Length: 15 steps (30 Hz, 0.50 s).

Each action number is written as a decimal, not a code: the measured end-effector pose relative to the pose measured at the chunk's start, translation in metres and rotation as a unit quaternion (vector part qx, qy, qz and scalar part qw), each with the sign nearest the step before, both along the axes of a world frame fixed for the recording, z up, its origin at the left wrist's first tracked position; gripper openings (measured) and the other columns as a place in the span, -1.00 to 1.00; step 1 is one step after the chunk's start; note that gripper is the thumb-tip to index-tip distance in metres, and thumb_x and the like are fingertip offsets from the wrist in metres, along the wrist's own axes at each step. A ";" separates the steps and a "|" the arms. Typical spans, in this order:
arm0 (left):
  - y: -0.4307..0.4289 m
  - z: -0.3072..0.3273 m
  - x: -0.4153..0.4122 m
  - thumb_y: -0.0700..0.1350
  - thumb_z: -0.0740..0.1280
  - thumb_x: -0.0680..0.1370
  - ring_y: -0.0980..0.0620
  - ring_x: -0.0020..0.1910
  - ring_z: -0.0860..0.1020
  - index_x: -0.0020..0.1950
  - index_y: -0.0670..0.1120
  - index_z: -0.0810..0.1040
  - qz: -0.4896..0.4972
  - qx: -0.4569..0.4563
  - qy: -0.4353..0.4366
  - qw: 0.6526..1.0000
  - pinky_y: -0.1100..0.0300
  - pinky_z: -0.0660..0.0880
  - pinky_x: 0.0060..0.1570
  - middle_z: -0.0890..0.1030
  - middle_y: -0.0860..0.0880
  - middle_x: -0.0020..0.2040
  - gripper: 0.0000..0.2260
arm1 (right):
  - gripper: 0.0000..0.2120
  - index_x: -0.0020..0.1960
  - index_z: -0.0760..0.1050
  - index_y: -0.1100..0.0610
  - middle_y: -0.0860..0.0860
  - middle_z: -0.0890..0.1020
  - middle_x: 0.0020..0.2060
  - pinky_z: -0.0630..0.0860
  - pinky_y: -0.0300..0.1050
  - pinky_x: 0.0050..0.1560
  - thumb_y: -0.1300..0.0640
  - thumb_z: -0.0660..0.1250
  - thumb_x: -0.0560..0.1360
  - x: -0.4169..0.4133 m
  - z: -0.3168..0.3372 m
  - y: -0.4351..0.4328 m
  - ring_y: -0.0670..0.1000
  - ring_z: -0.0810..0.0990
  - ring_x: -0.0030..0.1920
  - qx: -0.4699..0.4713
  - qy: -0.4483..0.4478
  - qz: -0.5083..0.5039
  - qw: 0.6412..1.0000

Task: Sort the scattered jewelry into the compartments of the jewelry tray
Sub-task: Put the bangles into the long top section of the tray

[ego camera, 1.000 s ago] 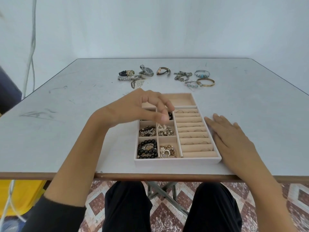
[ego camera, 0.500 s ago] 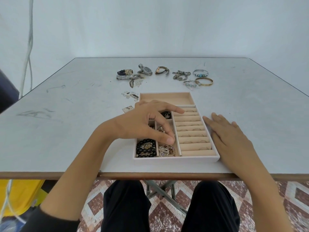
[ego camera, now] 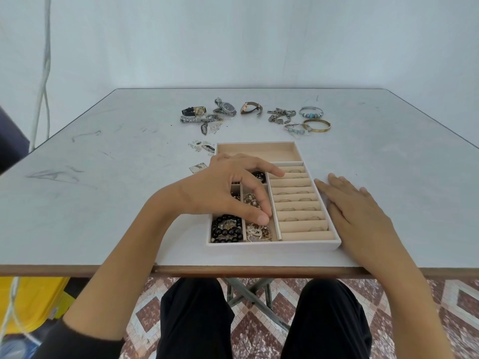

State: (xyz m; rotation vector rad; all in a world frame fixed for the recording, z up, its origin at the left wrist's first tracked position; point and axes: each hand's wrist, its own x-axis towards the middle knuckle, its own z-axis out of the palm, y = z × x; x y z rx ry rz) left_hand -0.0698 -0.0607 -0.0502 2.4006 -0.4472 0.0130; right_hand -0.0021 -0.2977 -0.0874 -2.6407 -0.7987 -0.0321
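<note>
Curling over the jewelry tray point(ego camera: 272, 245), left hand point(ego camera: 220, 190) hides any grip; right hand point(ego camera: 360, 216) lies flat beside.

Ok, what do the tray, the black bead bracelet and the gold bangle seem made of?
Jewelry tray: matte beige lining, likely velvet-like fabric, in a stiff white shell. Black bead bracelet: glossy round beads with highlights; stone, glass or plastic, cannot tell. Gold bangle: smooth, shiny band, apparently yellow metal.

My L hand point(ego camera: 228, 193) is at center, forearm coming in from near-left, fingers curled down twd thumb, one finger stretched right; can't tell if it pinches anything. R hand point(ego camera: 360, 216) flat, palm down, fingers straight.
</note>
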 end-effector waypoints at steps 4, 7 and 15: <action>0.000 0.001 -0.001 0.09 0.53 0.33 0.28 0.41 0.22 -0.16 0.17 0.70 0.000 0.000 0.003 1.000 -0.15 -0.03 0.43 0.42 0.36 0.31 -0.88 | -0.56 0.52 0.16 -0.04 -0.03 0.11 0.54 -0.12 -0.10 0.52 0.15 -0.04 0.65 0.000 -0.001 -0.001 -0.08 0.01 0.54 0.002 -0.004 0.001 1.000; 0.001 0.000 0.000 0.08 0.52 0.35 0.23 0.42 0.22 -0.14 0.19 0.70 -0.007 0.002 0.002 1.000 -0.14 -0.03 0.43 0.42 0.35 0.31 -0.89 | -0.56 0.52 0.15 -0.05 -0.03 0.11 0.54 -0.12 -0.10 0.52 0.14 -0.04 0.65 0.001 -0.002 -0.001 -0.08 0.01 0.54 0.001 -0.007 0.001 1.000; 0.010 0.007 0.002 -0.05 0.45 0.44 0.31 0.29 0.42 -0.01 -0.02 0.68 0.083 -0.117 -0.036 0.989 0.35 0.18 0.26 0.52 0.21 0.26 -0.84 | -0.58 0.49 0.25 -0.06 -0.06 0.20 0.51 -0.01 -0.11 0.48 0.11 -0.01 0.65 0.000 0.002 0.000 -0.07 0.11 0.52 0.009 -0.023 -0.007 1.000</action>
